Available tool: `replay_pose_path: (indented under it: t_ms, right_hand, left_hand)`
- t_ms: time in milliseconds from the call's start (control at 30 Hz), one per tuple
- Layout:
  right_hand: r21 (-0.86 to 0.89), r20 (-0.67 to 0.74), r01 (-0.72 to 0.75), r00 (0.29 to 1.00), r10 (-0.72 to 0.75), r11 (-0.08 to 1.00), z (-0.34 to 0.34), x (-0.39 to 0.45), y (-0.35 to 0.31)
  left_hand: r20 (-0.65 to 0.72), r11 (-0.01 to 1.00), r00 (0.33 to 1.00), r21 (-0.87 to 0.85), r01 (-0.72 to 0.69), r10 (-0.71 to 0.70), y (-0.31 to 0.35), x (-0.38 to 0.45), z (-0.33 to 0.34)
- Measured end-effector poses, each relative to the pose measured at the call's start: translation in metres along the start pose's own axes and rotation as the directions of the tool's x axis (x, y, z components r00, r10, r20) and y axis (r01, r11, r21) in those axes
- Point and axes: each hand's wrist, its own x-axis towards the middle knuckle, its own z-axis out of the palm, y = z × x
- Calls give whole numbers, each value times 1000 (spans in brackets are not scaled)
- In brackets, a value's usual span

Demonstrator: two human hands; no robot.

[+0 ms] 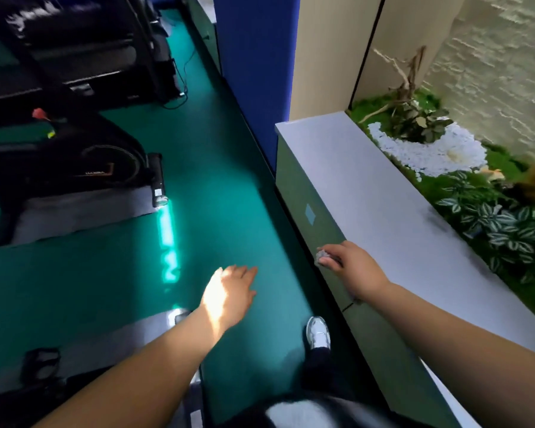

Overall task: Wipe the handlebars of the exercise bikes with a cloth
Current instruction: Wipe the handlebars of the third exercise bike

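Right hand around crumpled cloth at ledge edge.

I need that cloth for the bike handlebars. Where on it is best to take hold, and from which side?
The cloth is bunched small under the right hand at the ledge edge. Probably best to pinch the crumpled wad itself from above, fingers closing around the bunch, since its aisle side pokes past the fingertips. Its full shape is mostly hidden.

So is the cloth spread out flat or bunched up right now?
Bunched up: the small grey-white cloth shows only as a crumpled wad poking from the right hand, whose fingers curl round it at the grey ledge.
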Motion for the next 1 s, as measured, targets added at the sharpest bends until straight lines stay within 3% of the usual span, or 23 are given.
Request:
replay_pose_path:
  t_ms: [200, 500, 1000]
  right_hand:
    - [-36, 92, 150, 985, -147, 988, -26, 109, 13]
    - [-48, 252, 265, 936, -245, 963, -43, 244, 30]
    - [-45, 414, 405, 840, -352, 913, 9, 424, -60]
  left_hand:
    - [48, 986, 990, -92, 139, -135, -13, 71, -16]
    - [107, 930, 949, -194, 313, -297, -19, 149, -35]
    - [154, 846, 883, -252, 470, -444, -142, 221, -55]
